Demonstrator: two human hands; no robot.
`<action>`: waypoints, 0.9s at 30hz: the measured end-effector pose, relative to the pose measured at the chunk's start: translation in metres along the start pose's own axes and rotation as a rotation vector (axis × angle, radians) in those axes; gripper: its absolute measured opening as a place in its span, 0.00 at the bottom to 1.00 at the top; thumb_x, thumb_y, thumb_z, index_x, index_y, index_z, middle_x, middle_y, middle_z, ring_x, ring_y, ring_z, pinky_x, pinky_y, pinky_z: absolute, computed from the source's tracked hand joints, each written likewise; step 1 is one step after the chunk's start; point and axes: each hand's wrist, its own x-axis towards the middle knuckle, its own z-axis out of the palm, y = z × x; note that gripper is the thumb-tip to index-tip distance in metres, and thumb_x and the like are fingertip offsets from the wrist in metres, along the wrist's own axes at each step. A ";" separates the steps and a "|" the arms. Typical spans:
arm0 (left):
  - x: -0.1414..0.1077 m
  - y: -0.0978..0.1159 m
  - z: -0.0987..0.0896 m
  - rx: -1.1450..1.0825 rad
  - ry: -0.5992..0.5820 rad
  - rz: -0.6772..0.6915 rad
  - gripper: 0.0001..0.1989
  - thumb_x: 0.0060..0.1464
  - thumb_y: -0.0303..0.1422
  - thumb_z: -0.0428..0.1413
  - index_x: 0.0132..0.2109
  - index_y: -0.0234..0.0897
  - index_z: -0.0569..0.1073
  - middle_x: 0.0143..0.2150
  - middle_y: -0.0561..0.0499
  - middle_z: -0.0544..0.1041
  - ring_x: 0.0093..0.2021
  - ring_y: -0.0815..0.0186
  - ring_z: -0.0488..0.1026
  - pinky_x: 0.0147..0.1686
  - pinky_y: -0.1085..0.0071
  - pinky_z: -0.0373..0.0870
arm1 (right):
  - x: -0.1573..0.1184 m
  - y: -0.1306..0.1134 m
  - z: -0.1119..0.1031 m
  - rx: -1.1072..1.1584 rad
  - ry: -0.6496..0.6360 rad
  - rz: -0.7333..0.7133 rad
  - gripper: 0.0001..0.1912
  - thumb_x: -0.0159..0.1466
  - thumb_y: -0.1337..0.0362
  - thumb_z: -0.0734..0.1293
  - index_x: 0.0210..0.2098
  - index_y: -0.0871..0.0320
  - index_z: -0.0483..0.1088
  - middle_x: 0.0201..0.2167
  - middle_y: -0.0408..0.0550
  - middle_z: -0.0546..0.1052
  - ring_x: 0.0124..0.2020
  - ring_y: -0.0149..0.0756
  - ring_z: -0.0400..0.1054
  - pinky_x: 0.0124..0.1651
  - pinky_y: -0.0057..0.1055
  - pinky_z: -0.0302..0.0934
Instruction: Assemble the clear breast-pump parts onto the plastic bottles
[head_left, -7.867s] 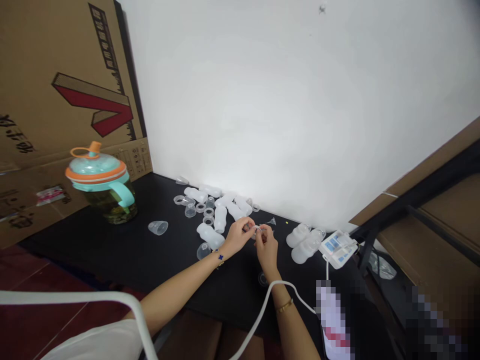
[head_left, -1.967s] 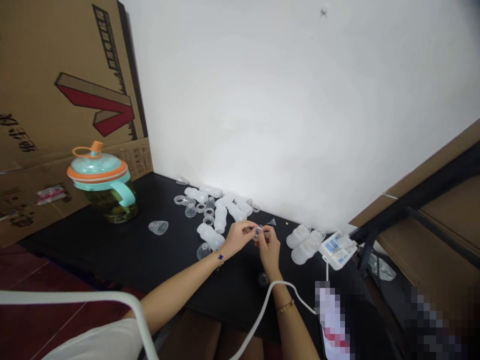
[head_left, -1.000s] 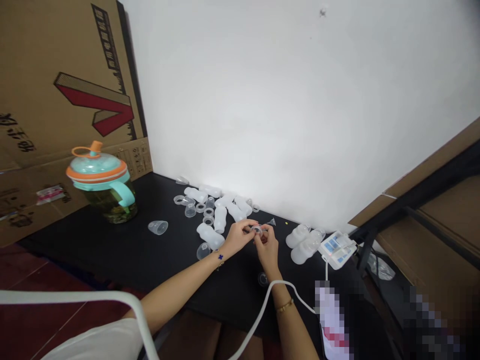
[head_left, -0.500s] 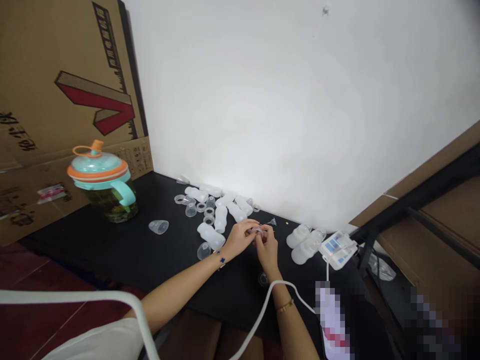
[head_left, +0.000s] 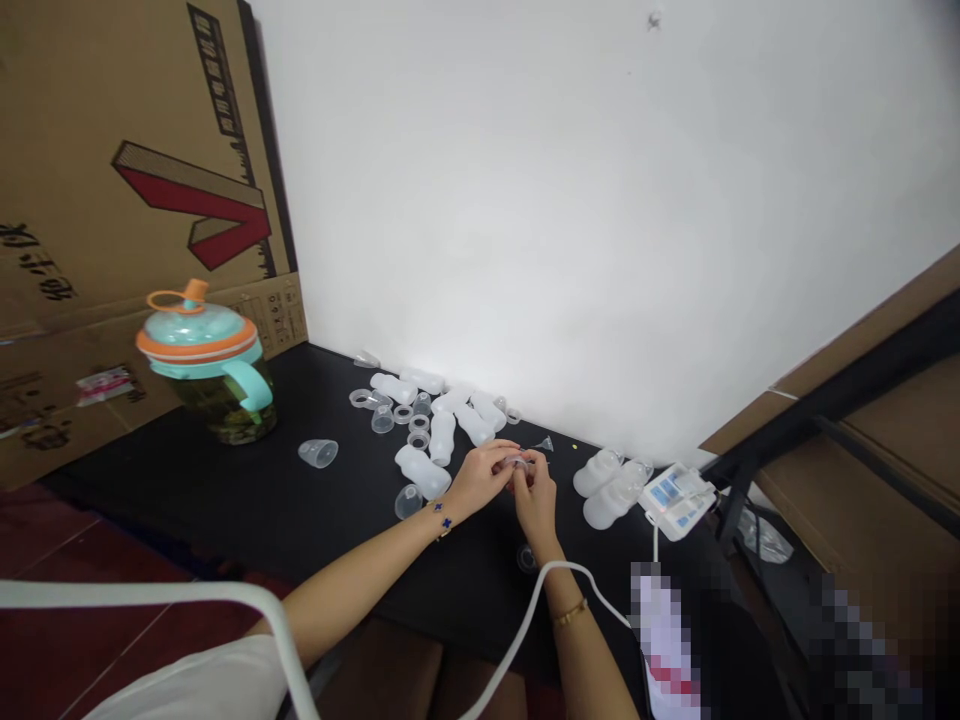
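Observation:
My left hand (head_left: 480, 478) and my right hand (head_left: 534, 497) meet above the black table, their fingertips pinching a small translucent silicone piece (head_left: 517, 462). Much of that piece is hidden by my fingers. Left of my left hand lie a frosted plastic bottle (head_left: 422, 472) and an upturned translucent cup (head_left: 408, 501). Beyond my hands, a tiny clear funnel (head_left: 544, 444) stands close to my right fingers. Several more bottles (head_left: 442, 437) and collar rings (head_left: 418, 440) are scattered along the wall.
A teal and orange lidded jug (head_left: 206, 360) stands at the left on the black table (head_left: 225, 480), near a loose cup (head_left: 318, 453). Frosted bottles (head_left: 607, 495) and a white device with blue labels (head_left: 677, 501) sit right. A white cable (head_left: 525, 600) crosses below my right forearm.
Both hands stay together, and the fingers have shifted slightly on the small silicone piece. The view has drifted a little.

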 end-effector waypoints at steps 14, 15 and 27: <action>-0.001 -0.004 0.003 0.076 -0.020 0.054 0.18 0.61 0.22 0.52 0.53 0.38 0.80 0.54 0.44 0.80 0.50 0.62 0.79 0.50 0.66 0.78 | 0.000 -0.001 0.001 0.015 0.005 0.003 0.12 0.67 0.54 0.62 0.45 0.53 0.64 0.24 0.41 0.75 0.23 0.38 0.70 0.27 0.31 0.63; -0.002 -0.004 0.004 0.085 -0.014 0.056 0.17 0.62 0.23 0.52 0.54 0.38 0.80 0.54 0.44 0.80 0.51 0.61 0.79 0.51 0.65 0.78 | 0.000 -0.002 0.001 0.004 0.008 0.002 0.11 0.67 0.54 0.61 0.45 0.53 0.64 0.24 0.41 0.75 0.23 0.38 0.70 0.27 0.31 0.63; 0.001 0.001 0.000 0.076 -0.006 0.068 0.14 0.66 0.29 0.51 0.51 0.36 0.79 0.51 0.44 0.81 0.51 0.61 0.79 0.53 0.64 0.76 | -0.001 -0.001 0.000 0.005 -0.004 0.002 0.14 0.69 0.51 0.60 0.46 0.53 0.66 0.29 0.45 0.79 0.27 0.40 0.75 0.31 0.33 0.67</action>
